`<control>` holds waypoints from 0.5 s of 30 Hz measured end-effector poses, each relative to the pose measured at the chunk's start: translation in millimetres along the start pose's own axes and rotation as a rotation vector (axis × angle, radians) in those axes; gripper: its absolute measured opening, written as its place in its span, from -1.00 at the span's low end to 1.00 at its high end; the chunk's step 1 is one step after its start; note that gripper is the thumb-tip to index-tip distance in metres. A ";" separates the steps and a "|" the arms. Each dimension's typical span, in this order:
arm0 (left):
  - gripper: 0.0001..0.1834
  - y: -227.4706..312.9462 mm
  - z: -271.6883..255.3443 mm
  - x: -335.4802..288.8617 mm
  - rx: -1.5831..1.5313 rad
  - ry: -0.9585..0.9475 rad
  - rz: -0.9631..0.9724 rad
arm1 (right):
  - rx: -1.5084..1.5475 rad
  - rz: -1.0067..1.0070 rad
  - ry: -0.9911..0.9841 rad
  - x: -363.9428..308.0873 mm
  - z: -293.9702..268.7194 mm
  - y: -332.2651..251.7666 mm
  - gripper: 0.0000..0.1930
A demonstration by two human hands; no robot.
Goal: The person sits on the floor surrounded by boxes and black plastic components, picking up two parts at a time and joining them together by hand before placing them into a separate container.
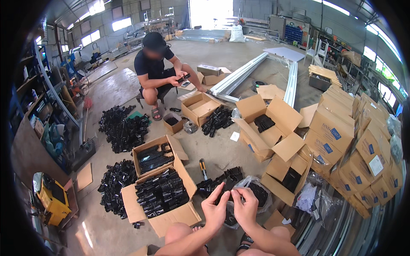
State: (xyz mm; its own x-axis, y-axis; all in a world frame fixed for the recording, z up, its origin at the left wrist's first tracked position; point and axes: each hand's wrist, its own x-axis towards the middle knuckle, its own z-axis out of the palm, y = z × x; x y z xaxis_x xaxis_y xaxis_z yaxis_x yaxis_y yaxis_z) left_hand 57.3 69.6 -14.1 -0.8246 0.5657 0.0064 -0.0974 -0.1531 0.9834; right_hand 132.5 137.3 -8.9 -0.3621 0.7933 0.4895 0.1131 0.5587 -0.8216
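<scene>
My left hand (215,210) and my right hand (245,208) meet above my knees, thumbs and fingers pinched together. Between their fingertips is a small dark black part (229,184); its exact kind is hard to make out against the dark pile behind. Just beyond my hands lies a heap of black parts (209,186) on the floor. A clear plastic bag (265,205) holding black pieces sits beside my right hand. Left of my hands stands an open carton (193,210) filled with rows of black parts (161,194).
An orange-handled tool (203,169) lies behind the near heap. Black piles (117,187) spread at left. Open cartons (279,177) stand at right, before stacked boxes (329,132). Across from me a seated co-worker (156,70) holds a black part. White metal frames (239,81) lie farther back.
</scene>
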 end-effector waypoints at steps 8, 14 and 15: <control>-0.59 -15.8 -4.6 1.6 -0.074 -0.022 0.044 | 0.174 0.231 0.013 -6.9 5.0 -1.4 -0.84; -0.59 -17.1 -3.8 -2.7 -0.164 -0.032 -0.021 | 0.311 0.321 0.025 -9.5 0.8 -7.1 -0.86; -0.59 -15.8 -2.8 -0.7 -0.172 -0.034 -0.011 | 0.326 0.371 0.026 -5.3 -0.6 -9.8 -0.88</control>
State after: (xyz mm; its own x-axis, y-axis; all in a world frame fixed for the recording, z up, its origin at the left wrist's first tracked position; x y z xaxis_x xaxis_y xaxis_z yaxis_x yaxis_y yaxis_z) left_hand 57.8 69.3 -30.2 -0.8041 0.5945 0.0044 -0.2030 -0.2816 0.9378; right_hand 133.9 127.7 -3.3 -0.3285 0.9325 0.1500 -0.0666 0.1356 -0.9885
